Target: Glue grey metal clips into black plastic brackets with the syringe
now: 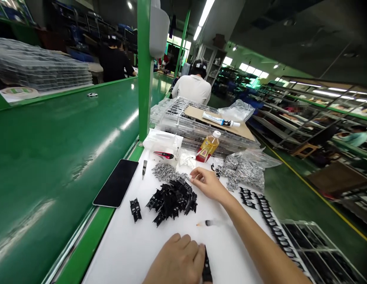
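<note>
My left hand (179, 258) is closed at the bottom of the view, on a black plastic part (206, 269) whose lower end runs out of the picture. My right hand (207, 182) reaches to the edge of a pile of small grey pieces (167, 172), with thumb and fingers curled together. Whatever may be between its fingertips is too small to make out. A heap of black plastic parts (174, 200) lies in front of the grey pile. One separate black part (135, 210) rests to its left. Between my hands lies a clear syringe-like tube (207, 223) with an orange tip.
A tablet (116, 183) lies by the green conveyor (82, 130). A red cutter (164, 155), a drink bottle (208, 146) and a bag of grey pieces (248, 169) stand farther back. Stacked trays (186, 130) bear a glue tube (220, 120). Black parts (272, 221) line the right edge.
</note>
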The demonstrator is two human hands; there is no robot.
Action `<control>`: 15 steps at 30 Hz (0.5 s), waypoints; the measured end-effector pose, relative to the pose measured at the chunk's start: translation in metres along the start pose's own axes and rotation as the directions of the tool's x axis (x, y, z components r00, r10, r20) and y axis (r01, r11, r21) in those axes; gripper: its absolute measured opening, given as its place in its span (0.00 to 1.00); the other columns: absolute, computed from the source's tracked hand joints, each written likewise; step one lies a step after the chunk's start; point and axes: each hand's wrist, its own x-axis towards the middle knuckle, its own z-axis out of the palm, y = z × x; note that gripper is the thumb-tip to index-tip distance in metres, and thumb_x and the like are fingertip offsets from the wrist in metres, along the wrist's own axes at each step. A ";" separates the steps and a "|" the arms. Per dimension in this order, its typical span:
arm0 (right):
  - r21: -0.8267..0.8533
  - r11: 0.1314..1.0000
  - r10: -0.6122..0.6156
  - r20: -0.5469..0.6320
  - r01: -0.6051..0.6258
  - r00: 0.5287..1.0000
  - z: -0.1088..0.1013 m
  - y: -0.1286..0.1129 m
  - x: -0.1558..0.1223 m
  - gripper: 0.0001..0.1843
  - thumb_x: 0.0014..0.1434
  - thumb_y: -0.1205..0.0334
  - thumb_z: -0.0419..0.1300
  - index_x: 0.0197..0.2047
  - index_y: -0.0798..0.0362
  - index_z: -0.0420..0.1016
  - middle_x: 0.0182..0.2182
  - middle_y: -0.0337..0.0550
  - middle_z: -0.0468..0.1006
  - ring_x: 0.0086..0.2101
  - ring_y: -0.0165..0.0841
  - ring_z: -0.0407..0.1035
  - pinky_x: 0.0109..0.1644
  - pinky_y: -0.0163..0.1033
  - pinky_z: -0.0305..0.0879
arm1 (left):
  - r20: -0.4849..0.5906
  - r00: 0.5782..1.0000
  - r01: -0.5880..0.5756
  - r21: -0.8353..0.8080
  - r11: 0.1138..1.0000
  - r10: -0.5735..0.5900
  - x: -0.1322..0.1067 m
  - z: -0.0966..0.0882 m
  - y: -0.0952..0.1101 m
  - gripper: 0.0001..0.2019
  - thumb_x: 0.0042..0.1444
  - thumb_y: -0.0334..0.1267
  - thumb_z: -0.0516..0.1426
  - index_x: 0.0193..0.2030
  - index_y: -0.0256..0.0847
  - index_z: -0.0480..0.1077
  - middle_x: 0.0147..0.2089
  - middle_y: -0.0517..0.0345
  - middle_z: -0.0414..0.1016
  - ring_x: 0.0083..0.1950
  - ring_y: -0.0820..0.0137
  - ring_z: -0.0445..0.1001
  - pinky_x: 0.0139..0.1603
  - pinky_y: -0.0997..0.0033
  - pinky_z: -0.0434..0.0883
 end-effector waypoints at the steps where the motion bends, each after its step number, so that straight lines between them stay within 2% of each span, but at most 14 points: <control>1: -0.041 0.999 -0.007 0.019 0.008 1.000 0.004 0.002 0.002 0.15 0.70 0.49 0.65 0.48 0.54 0.78 0.41 0.41 0.81 0.39 0.33 0.76 0.47 0.45 0.78 | -0.016 1.000 -0.004 0.008 1.000 0.004 -0.001 0.003 0.000 0.22 0.62 0.59 0.64 0.43 0.40 0.70 0.32 0.59 0.73 0.32 0.64 0.70 0.31 0.60 0.63; 5: -0.152 0.987 -0.035 0.072 0.046 0.997 0.006 0.007 0.002 0.15 0.70 0.50 0.65 0.47 0.54 0.78 0.42 0.42 0.81 0.39 0.33 0.77 0.47 0.45 0.78 | -0.069 0.998 0.002 0.041 0.999 0.000 -0.004 0.012 -0.001 0.20 0.66 0.57 0.61 0.42 0.40 0.71 0.30 0.58 0.71 0.31 0.64 0.70 0.30 0.60 0.61; 12: -0.230 0.968 -0.080 0.102 0.102 0.992 0.003 0.001 0.003 0.15 0.71 0.50 0.64 0.48 0.54 0.78 0.43 0.42 0.81 0.39 0.33 0.77 0.47 0.45 0.78 | -0.102 0.994 -0.016 0.068 0.998 0.023 -0.009 0.018 -0.005 0.10 0.67 0.40 0.62 0.51 0.38 0.72 0.31 0.59 0.72 0.31 0.66 0.70 0.31 0.62 0.62; 15: -0.243 0.963 -0.095 0.084 0.113 0.992 0.002 -0.003 0.005 0.14 0.71 0.50 0.64 0.46 0.54 0.78 0.41 0.41 0.81 0.39 0.32 0.76 0.47 0.44 0.78 | -0.099 0.995 -0.021 0.065 0.998 0.027 -0.009 0.018 -0.006 0.12 0.67 0.42 0.62 0.52 0.38 0.72 0.31 0.59 0.72 0.32 0.66 0.70 0.31 0.62 0.62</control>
